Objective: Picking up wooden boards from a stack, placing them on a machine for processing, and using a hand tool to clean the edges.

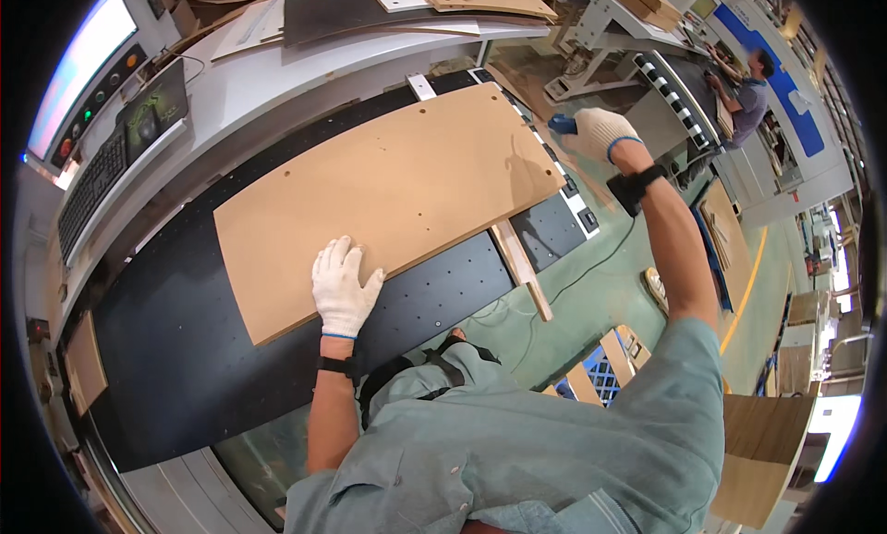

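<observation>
A large tan wooden panel (370,197) with several small drilled holes lies across a black perforated table (185,349). Flat on the panel's near edge rests my left hand (345,285), gloved in white, fingers spread. My right hand (601,134), also gloved, is off the panel's right end, closed around a small blue object (562,124); its exact kind cannot be made out. A pale wooden strip (520,264) sticks out from under the panel's near side.
Stacked boards (370,17) lie on the white bench at the back. A keyboard (92,188) and a lit monitor (83,63) are at the left. A co-worker (750,100) works at a machine at the far right. A blue pallet (602,379) lies on the floor.
</observation>
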`<state>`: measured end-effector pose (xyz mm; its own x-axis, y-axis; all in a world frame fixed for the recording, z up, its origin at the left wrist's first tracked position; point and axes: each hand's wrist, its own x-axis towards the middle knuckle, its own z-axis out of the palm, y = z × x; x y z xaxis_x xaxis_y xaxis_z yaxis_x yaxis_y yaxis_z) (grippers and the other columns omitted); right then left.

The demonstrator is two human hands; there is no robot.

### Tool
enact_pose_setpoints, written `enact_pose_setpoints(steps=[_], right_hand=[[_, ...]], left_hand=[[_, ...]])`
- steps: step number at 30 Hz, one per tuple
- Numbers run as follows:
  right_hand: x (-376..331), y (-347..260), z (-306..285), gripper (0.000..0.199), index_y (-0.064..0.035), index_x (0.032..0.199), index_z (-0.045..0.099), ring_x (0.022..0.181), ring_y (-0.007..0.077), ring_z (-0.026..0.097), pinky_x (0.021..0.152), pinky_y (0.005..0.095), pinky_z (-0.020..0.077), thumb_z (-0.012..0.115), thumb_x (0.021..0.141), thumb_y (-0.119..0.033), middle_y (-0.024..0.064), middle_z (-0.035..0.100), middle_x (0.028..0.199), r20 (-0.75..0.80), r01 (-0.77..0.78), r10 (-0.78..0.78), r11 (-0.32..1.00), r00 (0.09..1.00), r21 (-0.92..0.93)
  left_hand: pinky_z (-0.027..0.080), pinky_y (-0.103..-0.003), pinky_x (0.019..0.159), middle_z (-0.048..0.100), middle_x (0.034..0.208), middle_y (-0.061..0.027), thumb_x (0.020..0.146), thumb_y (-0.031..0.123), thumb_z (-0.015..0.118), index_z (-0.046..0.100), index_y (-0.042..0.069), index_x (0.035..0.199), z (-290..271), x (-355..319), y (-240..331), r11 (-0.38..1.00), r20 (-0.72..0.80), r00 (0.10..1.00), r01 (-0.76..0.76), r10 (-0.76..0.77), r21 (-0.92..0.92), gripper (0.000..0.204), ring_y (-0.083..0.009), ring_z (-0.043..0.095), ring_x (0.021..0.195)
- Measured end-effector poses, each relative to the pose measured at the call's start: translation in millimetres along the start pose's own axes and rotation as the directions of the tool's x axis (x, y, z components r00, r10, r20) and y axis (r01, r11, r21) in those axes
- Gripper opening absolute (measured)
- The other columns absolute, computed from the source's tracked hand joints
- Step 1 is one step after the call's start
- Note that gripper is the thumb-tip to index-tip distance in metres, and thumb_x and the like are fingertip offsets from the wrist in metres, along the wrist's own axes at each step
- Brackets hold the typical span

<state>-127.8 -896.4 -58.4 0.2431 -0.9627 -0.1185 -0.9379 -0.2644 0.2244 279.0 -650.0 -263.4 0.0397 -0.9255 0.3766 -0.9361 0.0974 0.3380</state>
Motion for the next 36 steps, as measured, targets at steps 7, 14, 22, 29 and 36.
enact_pose_setpoints(steps=[7,14,22,29,36], right_hand=[[93,-1,22,0.049,0.0016,0.101,0.078,0.096,0.0450,0.074,0.085,0.0492,0.0586,0.068,0.087,-0.045,0.0278,0.075,0.100,-0.131,0.013,-0.007,0.999,0.991,0.052],[117,-58,-5,0.057,0.0058,0.109,0.076,0.103,0.0435,0.075,0.088,0.0485,0.0578,0.071,0.085,-0.045,0.0291,0.075,0.107,0.028,0.044,-0.047,0.991,0.998,0.124],[96,-183,-56,0.051,0.0024,0.104,0.078,0.091,0.0398,0.077,0.080,0.0456,0.0594,0.070,0.084,-0.043,0.0254,0.078,0.097,0.134,0.215,-0.241,0.959,0.961,0.184],[90,-309,-52,0.046,-0.0007,0.107,0.080,0.102,0.0425,0.076,0.091,0.0479,0.0594,0.066,0.087,-0.040,0.0293,0.075,0.107,-0.057,0.527,-0.524,0.848,0.850,0.061],[74,-378,-55,0.041,-0.0022,0.106,0.080,0.101,0.0436,0.074,0.089,0.0481,0.0597,0.067,0.088,-0.037,0.0283,0.075,0.107,-0.103,0.595,-0.588,0.800,0.803,0.077]], left_hand=[[0.040,-0.051,0.119,0.063,0.140,-0.0163,0.081,0.035,0.084,0.072,0.007,0.119,1,1,2,0.999,-0.022,1.000,0.021,-0.022,-0.036,0.049,-0.0375,0.055,0.137],[0.039,-0.053,0.120,0.064,0.139,-0.0169,0.081,0.037,0.083,0.073,0.007,0.119,-3,0,2,0.999,-0.027,0.999,0.028,-0.029,-0.038,0.050,-0.0379,0.056,0.136],[0.040,-0.051,0.119,0.064,0.138,-0.0155,0.079,0.037,0.084,0.071,0.007,0.116,-11,1,3,0.996,-0.023,0.997,0.067,-0.068,-0.054,0.049,-0.0375,0.056,0.137],[0.041,-0.052,0.118,0.064,0.137,-0.0153,0.080,0.037,0.083,0.071,0.007,0.114,-8,1,2,0.995,-0.052,0.998,0.036,-0.041,-0.090,0.047,-0.0372,0.057,0.134],[0.041,-0.051,0.118,0.064,0.135,-0.0148,0.079,0.036,0.084,0.072,0.008,0.115,-8,-2,1,0.994,-0.045,0.999,0.024,-0.029,-0.108,0.048,-0.0357,0.057,0.134]])
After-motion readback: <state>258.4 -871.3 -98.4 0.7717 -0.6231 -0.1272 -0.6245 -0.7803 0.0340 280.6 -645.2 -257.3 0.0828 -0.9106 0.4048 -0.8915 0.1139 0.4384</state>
